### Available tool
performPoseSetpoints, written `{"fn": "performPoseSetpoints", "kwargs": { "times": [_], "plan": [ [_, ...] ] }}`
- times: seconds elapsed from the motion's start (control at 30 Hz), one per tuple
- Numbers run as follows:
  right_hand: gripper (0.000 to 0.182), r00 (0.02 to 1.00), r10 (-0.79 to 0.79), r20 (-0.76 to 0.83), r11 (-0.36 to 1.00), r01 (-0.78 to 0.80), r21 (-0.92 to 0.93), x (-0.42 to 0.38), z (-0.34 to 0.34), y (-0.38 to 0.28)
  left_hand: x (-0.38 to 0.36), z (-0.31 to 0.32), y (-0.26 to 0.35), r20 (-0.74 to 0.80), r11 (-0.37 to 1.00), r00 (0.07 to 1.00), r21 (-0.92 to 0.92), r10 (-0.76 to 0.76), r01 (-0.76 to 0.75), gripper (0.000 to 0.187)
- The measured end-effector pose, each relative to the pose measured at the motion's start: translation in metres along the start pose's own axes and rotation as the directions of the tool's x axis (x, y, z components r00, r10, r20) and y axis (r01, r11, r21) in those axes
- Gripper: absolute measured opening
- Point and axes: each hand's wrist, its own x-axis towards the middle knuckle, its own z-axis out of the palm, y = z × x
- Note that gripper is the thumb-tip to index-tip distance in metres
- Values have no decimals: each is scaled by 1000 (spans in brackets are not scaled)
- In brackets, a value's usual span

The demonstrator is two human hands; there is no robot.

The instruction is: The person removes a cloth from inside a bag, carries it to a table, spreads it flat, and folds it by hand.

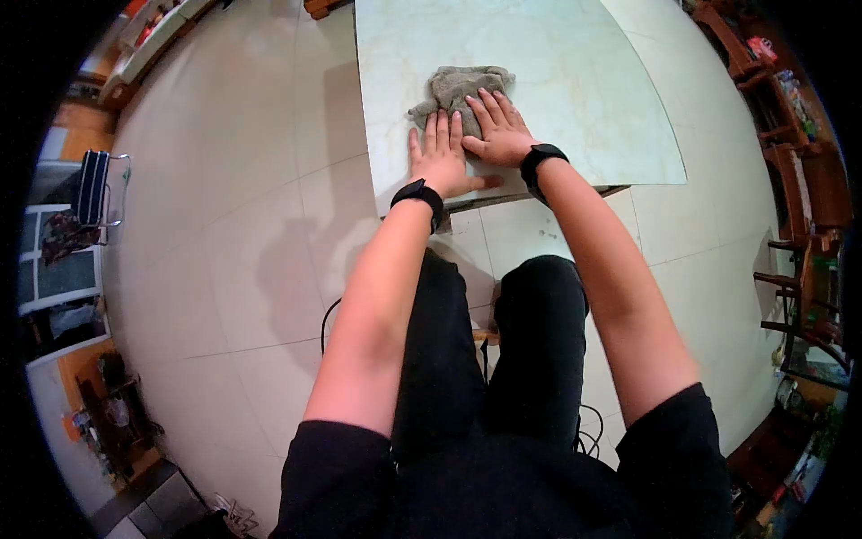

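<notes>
A crumpled grey-brown cloth [458, 85] lies on the pale marbled tabletop [557, 63] close to its left side. My left hand [440, 160] is flat with fingers spread, its fingertips on the lower edge of the cloth and its thumb pointing right over the table's near edge. To its right, my right hand [498, 130] rests palm down on the cloth's lower right part, fingers apart. The two hands are very close together at the right thumb. Each wrist wears a black band.
Pale floor tiles [215, 225] surround the table. My knees are below its near edge, with black cables beside my legs. Wooden chairs [781, 180] stand along the right, and a striped seat [92, 189] with a metal frame is at the far left.
</notes>
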Motion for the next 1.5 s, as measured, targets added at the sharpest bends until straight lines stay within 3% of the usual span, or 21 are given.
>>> {"fn": "performPoseSetpoints", "kwargs": {
  "times": [0.2,0.3,0.4,0.47,0.53,0.57,0.6,0.67,0.7,0.73,0.77,0.87,0.93,0.97,1.03,1.1,1.2,1.27,1.4,1.47,1.5],
  "plan": [
    [62,991,20,-134,1000,-20,-1,-21,-11,-18,-7,13,-9,-216,993,975,-94,44,-66,104],
    [47,980,23,-200,996,-4,92,-46,-14,-24,-30,8,-19,-188,990,978,-86,92,-110,101],
    [35,967,-9,-253,993,39,111,-65,-20,-29,-58,-7,-16,12,987,987,31,160,-160,95],
    [30,987,1,-160,995,15,100,-84,-24,-34,-73,-14,-7,117,989,984,-88,132,-122,94],
    [26,995,11,-101,985,7,173,-98,-35,-33,-79,-8,-9,134,929,975,-349,177,-121,93],
    [26,994,28,-104,956,4,292,-105,-37,-33,-78,9,-15,-73,801,965,-544,253,-251,94],
    [26,993,43,-108,916,4,402,-109,-40,-32,-86,0,-12,-82,801,965,-543,248,-252,94],
    [27,986,52,-157,870,33,492,-117,-42,-33,-107,-33,2,2,338,1000,-941,10,-2,88],
    [27,978,55,-199,756,90,649,-122,-49,-36,-109,-38,4,58,259,989,-962,-133,91,76],
    [27,969,68,-236,611,146,778,-134,-65,-47,-120,-57,5,128,121,992,-984,-20,129,66],
    [22,987,58,-151,426,112,898,-149,-80,-56,-134,-72,12,134,36,991,-990,-10,134,63],
    [23,989,-6,-145,308,140,941,-169,-101,-72,-134,-79,15,72,-59,997,-996,-8,72,55],
    [27,985,0,-174,289,166,943,-177,-117,-83,-130,-84,18,-62,14,975,-998,-213,-60,46],
    [32,981,15,-193,300,180,937,-181,-124,-88,-130,-84,19,-79,-183,983,-977,-163,-109,41],
    [37,977,33,-212,312,192,930,-183,-125,-90,-142,-99,29,-113,-160,985,-978,-134,-134,38],
    [48,927,9,-375,761,237,604,-181,-127,-94,-151,-108,35,-134,-125,987,-982,-94,-145,29],
    [47,937,-74,-341,758,275,592,-181,-137,-92,-148,-108,35,-188,-180,980,-964,-66,-197,24],
    [40,939,-30,-344,783,236,576,-172,-138,-85,-146,-107,32,-219,-210,975,-952,-44,-223,21],
    [26,912,50,-408,788,215,576,-162,-133,-74,-139,-101,26,-304,-42,951,-951,-45,-306,24],
    [27,916,145,-375,674,186,715,-164,-137,-77,-139,-103,19,-355,247,935,-905,16,-347,28],
    [28,917,165,-364,661,172,731,-167,-143,-80,-141,-104,19,-355,277,935,-899,-10,-338,37]
  ]
}}
